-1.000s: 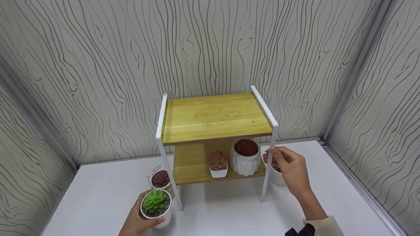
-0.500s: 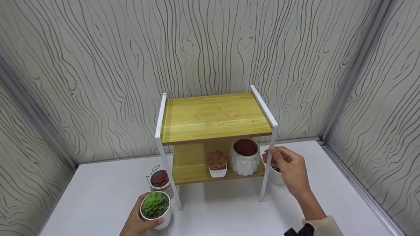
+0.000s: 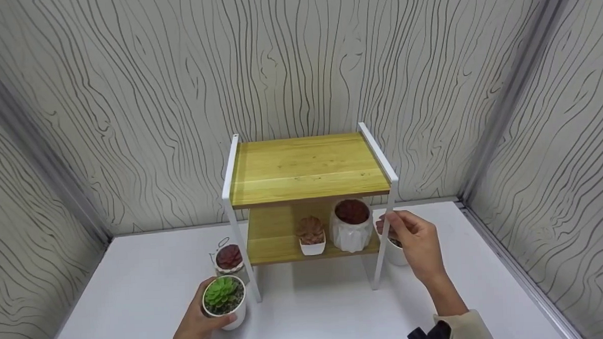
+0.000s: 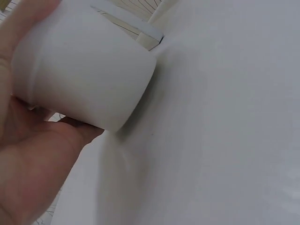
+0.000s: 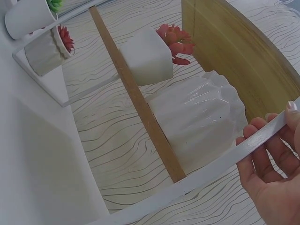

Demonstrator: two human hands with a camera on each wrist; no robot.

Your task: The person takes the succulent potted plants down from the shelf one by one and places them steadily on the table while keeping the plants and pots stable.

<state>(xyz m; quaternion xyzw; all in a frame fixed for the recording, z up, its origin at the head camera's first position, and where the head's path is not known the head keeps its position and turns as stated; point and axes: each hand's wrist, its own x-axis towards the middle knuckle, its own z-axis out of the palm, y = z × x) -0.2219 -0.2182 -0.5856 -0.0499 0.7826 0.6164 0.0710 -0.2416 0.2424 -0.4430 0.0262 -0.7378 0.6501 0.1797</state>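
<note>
My left hand [image 3: 196, 316] grips a white round pot with a green succulent [image 3: 221, 291], thumb at the near side, left of the shelf. In the left wrist view the bottom of this pot [image 4: 93, 70] is at or just above the white tabletop; I cannot tell if they touch. My right hand [image 3: 419, 240] pinches the front right leg [image 3: 383, 247] of a two-tier wooden shelf [image 3: 309, 169] with white metal frames. In the right wrist view, thumb and fingers of that hand [image 5: 276, 164] close around the white bar [image 5: 220, 161].
On the lower board stand a small square pot with a reddish succulent [image 3: 312, 237] and a larger ribbed white pot [image 3: 352, 230]. A dark red succulent in a pot [image 3: 229, 257] stands behind the held one. Another white pot [image 3: 397, 255] is partly hidden behind my right hand. Patterned walls [image 3: 298, 64] enclose the table.
My left hand and the pot with the green succulent have come down slightly toward the table. My right hand stays on the shelf leg, and the shelf has hardly shifted in view.
</note>
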